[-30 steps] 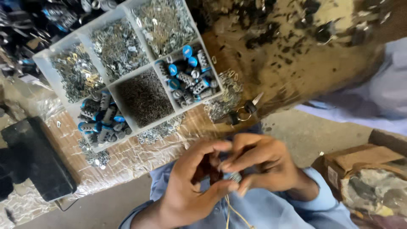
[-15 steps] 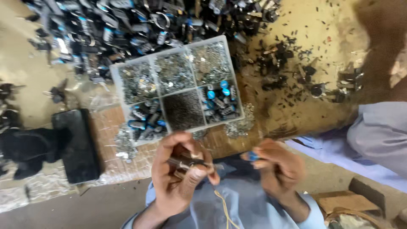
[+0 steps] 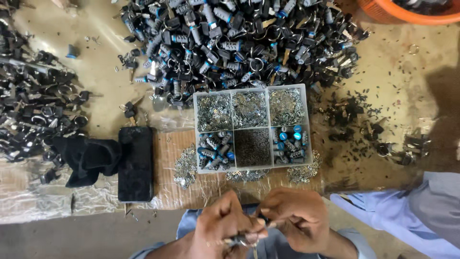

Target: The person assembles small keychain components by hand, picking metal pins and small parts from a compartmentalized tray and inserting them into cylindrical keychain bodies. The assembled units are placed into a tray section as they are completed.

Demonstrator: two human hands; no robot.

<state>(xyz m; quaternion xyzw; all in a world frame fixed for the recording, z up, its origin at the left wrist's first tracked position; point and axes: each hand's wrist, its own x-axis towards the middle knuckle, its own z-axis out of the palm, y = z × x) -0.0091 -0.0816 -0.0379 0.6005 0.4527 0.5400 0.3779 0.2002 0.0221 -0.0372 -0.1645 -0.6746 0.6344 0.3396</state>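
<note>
My left hand (image 3: 225, 228) and my right hand (image 3: 297, 218) are together at the bottom centre, fingertips meeting over a small grey lock cylinder (image 3: 242, 238) that both pinch. A thin key or wire hangs below it. Just beyond the hands stands a clear six-compartment box (image 3: 252, 127): flat metal pieces fill the three far cells, blue-tipped cylinders the near left and near right cells, and dark fine parts the near middle cell. Loose metal plates (image 3: 184, 168) lie beside the box on a cardboard sheet.
A large heap of black and blue lock cylinders and keys (image 3: 239, 43) covers the far side. More dark parts (image 3: 33, 105) lie at the left. A black phone (image 3: 136, 163) and black cloth (image 3: 88, 158) lie left of the box. An orange basin (image 3: 412, 12) sits top right.
The view has tilted so the far heap shows fully and the box sits mid-frame. My hands, apart half a second ago, have come together low in the frame on the small cylinder.
</note>
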